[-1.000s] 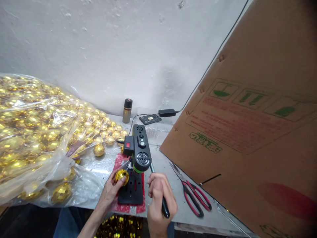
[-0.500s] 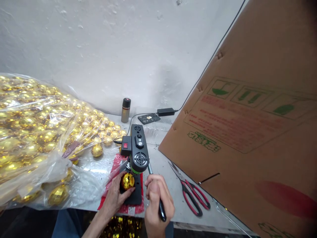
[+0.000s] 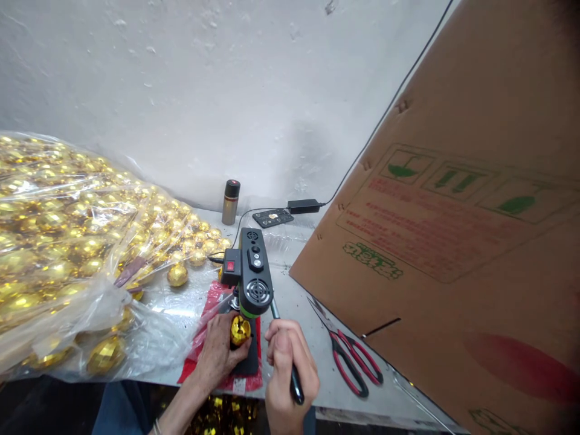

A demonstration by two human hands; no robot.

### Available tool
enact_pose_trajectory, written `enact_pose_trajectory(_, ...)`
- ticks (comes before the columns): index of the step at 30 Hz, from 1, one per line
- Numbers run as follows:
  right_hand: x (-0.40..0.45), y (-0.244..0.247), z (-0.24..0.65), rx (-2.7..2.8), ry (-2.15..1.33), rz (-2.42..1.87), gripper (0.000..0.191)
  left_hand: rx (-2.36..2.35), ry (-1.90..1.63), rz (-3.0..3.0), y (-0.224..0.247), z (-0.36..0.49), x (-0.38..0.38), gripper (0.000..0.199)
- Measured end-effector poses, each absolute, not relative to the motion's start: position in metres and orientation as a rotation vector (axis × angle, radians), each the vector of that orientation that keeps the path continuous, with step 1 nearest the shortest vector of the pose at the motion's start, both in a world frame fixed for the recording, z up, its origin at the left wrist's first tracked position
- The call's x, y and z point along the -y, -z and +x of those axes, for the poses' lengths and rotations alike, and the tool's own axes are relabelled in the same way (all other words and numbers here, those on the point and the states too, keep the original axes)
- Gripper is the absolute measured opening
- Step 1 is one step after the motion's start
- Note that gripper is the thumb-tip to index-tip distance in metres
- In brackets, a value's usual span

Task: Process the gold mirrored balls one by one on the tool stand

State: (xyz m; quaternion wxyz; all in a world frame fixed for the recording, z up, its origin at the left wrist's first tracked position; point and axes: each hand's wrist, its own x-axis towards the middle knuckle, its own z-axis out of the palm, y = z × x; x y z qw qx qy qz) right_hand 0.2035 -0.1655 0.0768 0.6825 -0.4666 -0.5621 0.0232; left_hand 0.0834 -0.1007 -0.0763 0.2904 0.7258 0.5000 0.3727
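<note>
A person works with two bare hands at a small black drilling machine on a pale tabletop. The left hand holds one gold faceted ball, fingers and thumb curved around its sides, just below the front end of the machine's head and above the black base plate. The ball is round, with no long axis; a dark mark shows on its upward side, though whether it is a hole or a reflection cannot be told. The right hand is closed around one lever, its black grip end slanting toward the person and its metal rod running up to the machine's right side. The head's long axis runs from the wall side toward the person, leaning slightly right.

Beneath the base lies one red plastic sheet. One pair of scissors rests at right, blades pointing away and to the left, its two looped handles nearer the person. Behind stand one upright bottle, one dark patterned flat object and one power adapter. One large carton leans at right; at left, one clear bag bulges with gold balls too many to count, one loose ball beside it.
</note>
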Motion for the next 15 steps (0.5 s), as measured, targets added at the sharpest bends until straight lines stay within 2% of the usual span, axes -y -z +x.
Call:
enact_pose_trajectory(8,0.166,-0.063,0.207,1.306,-0.028,-1.043,0.036,-1.311,-0.922,1.986,0.080,0.079,0.098,0.044)
enact_pose_trajectory(15,0.165,-0.029,0.208,1.320,0.052,-1.040,0.035,-1.313,-0.900,1.958,0.082,0.081,0.099,0.039)
